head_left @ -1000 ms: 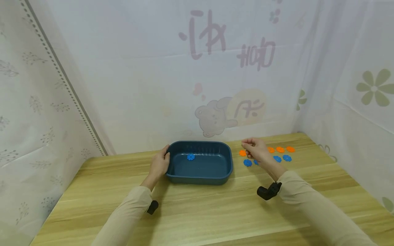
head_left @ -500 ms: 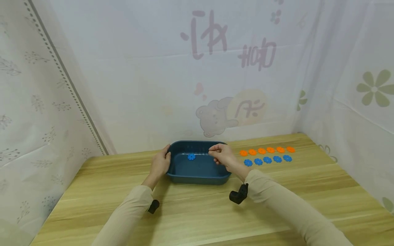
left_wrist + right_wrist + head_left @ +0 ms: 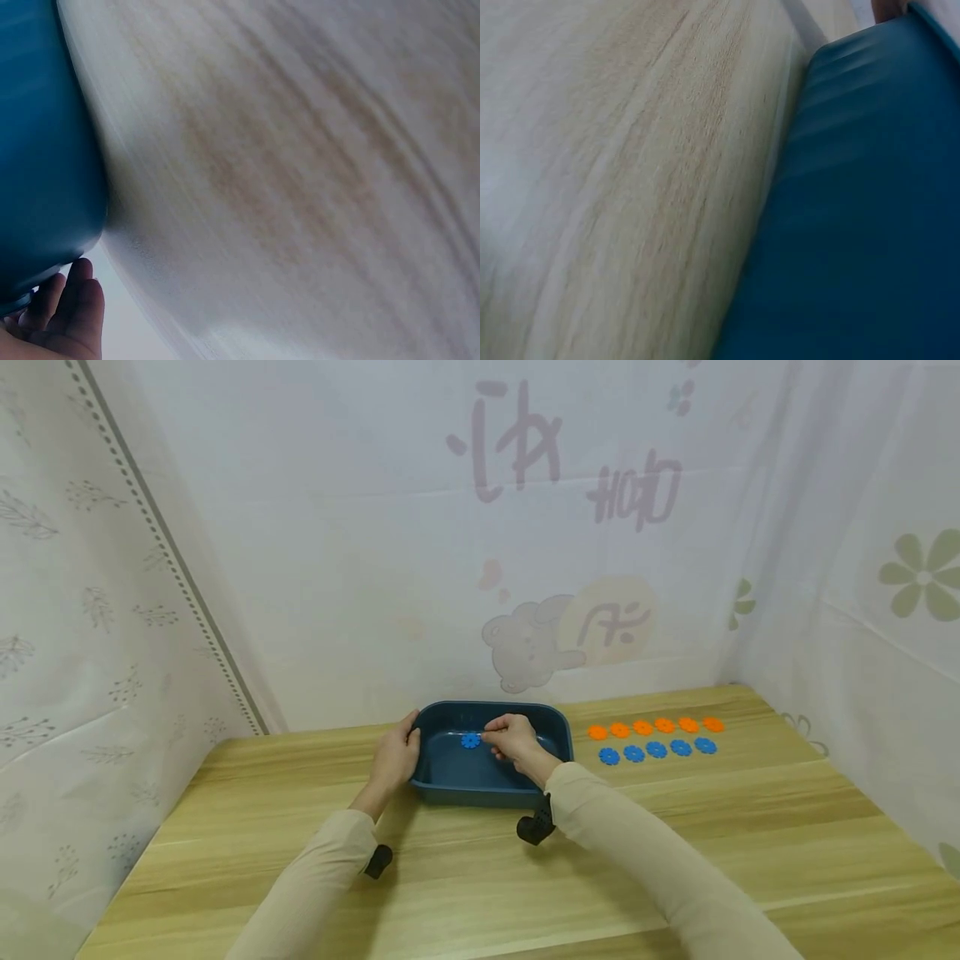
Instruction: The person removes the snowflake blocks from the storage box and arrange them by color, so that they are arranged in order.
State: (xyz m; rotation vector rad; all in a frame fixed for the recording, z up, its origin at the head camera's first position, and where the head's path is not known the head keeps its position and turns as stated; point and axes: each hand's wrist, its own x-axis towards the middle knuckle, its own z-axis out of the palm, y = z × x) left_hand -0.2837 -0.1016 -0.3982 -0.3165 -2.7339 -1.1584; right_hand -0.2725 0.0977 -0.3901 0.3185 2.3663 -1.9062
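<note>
A dark teal plastic basin (image 3: 480, 796) rests on the wooden table. My left hand (image 3: 394, 755) grips its left end at the rim; in the left wrist view the fingers (image 3: 79, 311) curl against the basin's wall. Inside, toward the back, lies one blue flower-shaped disc (image 3: 470, 741). My right hand (image 3: 516, 742) is over the basin, thumb and forefinger close together with the tips right at that disc's right edge. I cannot tell whether they pinch it. The right wrist view has only the basin's outer side (image 3: 855, 195) and the table.
To the basin's right lie two rows of flower-shaped discs: several orange ones (image 3: 642, 727) behind, several blue ones (image 3: 656, 749) in front. A printed white curtain (image 3: 375, 568) hangs behind the wooden table (image 3: 465, 877) and at its sides.
My right hand has moved left from over the rows of discs, across the basin's right side, and down to the blue disc inside. My left hand stays on the basin.
</note>
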